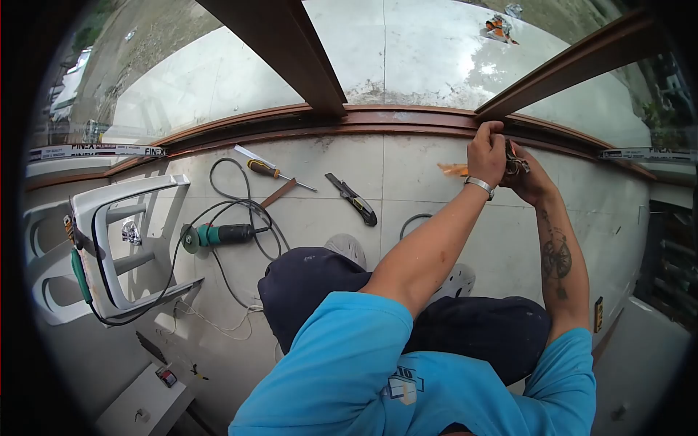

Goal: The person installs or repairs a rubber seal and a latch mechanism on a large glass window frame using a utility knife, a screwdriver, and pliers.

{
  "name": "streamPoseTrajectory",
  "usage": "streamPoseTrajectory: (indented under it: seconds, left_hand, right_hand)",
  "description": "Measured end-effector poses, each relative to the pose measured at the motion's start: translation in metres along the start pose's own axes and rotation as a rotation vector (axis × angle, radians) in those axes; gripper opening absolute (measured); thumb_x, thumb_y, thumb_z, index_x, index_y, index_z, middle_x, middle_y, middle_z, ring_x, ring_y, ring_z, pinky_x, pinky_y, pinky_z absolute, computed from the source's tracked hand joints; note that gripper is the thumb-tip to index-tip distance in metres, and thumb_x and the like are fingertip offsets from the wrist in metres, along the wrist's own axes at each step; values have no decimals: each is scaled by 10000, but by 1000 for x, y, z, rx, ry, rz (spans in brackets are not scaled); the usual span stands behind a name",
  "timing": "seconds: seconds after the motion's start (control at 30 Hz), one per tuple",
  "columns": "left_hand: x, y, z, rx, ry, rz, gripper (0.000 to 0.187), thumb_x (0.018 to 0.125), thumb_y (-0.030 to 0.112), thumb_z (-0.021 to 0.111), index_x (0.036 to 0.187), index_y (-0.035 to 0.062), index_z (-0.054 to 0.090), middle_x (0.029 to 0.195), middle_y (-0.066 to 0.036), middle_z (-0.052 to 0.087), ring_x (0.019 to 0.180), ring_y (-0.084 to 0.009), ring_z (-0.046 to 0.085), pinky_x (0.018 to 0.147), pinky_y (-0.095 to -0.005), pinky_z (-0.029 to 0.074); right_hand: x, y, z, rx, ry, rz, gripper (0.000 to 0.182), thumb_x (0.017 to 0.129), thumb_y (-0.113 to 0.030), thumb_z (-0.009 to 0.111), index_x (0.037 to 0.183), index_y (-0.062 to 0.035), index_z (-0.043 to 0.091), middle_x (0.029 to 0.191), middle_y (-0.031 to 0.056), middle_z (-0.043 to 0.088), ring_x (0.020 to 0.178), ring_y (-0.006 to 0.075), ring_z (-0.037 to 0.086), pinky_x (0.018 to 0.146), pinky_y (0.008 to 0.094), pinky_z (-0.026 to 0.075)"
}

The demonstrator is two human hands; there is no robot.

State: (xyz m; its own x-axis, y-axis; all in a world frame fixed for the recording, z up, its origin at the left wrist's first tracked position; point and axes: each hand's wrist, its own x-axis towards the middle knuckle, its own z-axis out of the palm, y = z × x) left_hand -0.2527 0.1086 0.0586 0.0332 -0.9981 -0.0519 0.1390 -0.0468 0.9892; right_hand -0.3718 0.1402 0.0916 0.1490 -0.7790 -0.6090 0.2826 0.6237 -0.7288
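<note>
My left hand (486,149), a metal band on its wrist, is closed around the lower end of a slanted brown frame bar (574,65) where it meets the brown window sill track (363,120). Just right of it and touching it, my right hand (529,182) grips a small dark metal tool (517,166) pressed near the same joint. Which tool it is cannot be made out. An orange piece (454,169) lies on the tiled floor just left of my hands. My knees in dark trousers (313,280) are below.
On the tiles to the left lie a yellow-handled screwdriver (273,171), a utility knife (352,198), a brown-handled tool (280,192) and a green angle grinder (218,235) with looping black cable. A white plastic chair (116,247) lies tipped at far left. A thick brown mullion (291,51) rises from the sill.
</note>
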Motion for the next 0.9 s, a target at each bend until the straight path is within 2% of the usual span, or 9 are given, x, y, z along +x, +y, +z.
streamPoseTrajectory:
  seconds: [0.17, 0.23, 0.3, 0.33, 0.43, 0.5, 0.63, 0.83, 0.9]
  left_hand:
    - [45, 61, 14, 30, 48, 427, 405, 961, 343, 384, 1026, -5, 582, 867, -178, 617, 826, -351, 553, 817, -427, 415]
    - [59, 58, 16, -148, -89, 280, 686, 950, 605, 271, 1069, 4, 579, 864, -173, 618, 802, -303, 545, 806, -405, 417]
    - [60, 56, 1, -529, -816, -441, 936, 826, 810, 180, 1111, 9, 572, 877, -171, 628, 825, -237, 593, 765, -366, 465]
    - [50, 73, -6, -474, -861, -478, 1082, 712, 908, 151, 1125, -2, 566, 824, -155, 635, 768, -190, 638, 657, -311, 512]
    - [57, 56, -22, 20, -980, -437, 603, 781, 463, 703, 1075, -52, 592, 759, -126, 647, 672, -207, 630, 672, -326, 510]
    - [65, 67, -27, 515, -1007, -39, 312, 759, 202, 677, 948, -40, 625, 855, -128, 648, 844, -233, 613, 770, -309, 486]
    - [83, 67, -29, 93, -784, -201, 259, 777, 205, 642, 962, 24, 647, 957, -66, 648, 933, -178, 595, 809, -320, 472]
    - [-17, 226, -52, -395, -954, -838, 526, 901, 507, 557, 1267, 144, 454, 1107, -18, 559, 966, -136, 557, 768, -271, 454]
    - [-42, 313, -57, -478, -637, -1160, 481, 920, 470, 544, 1278, 158, 464, 1109, -11, 566, 967, -136, 559, 770, -285, 472]
  right_hand:
    - [-1, -52, 5, -5, -28, -452, 368, 912, -138, 601, 1254, -47, 503, 1061, 40, 621, 847, 108, 617, 672, 248, 509]
    - [-13, -87, 23, 89, 21, -613, 279, 921, -87, 583, 1188, -15, 545, 1062, 61, 626, 865, 110, 616, 689, 239, 514]
    - [-12, -95, 22, 52, 109, -810, 234, 936, -84, 566, 1156, -2, 569, 1030, 65, 627, 852, 125, 619, 735, 248, 512]
    - [-16, -99, 19, -210, 354, -877, 198, 931, -60, 570, 1118, 1, 586, 1012, 56, 623, 825, 131, 616, 753, 249, 497]
    - [-32, -98, 10, -1332, 684, -1339, 155, 857, 49, 583, 997, 5, 634, 932, 115, 605, 800, 206, 626, 677, 300, 514]
    - [-46, -77, 4, -1482, 648, -1087, 287, 732, 84, 610, 988, -36, 661, 852, 105, 567, 755, 266, 586, 664, 349, 502]
    - [-108, -65, 12, -1393, 61, -417, 131, 675, -59, 741, 806, -67, 730, 710, 78, 609, 679, 253, 617, 636, 355, 505]
    - [-169, -153, 112, -432, 151, -450, 139, 692, -47, 721, 831, -38, 719, 791, 121, 678, 704, 230, 667, 664, 298, 529]
    - [-192, -181, 144, -176, 299, -438, 147, 694, -48, 720, 840, -36, 718, 788, 120, 683, 703, 237, 667, 663, 296, 528]
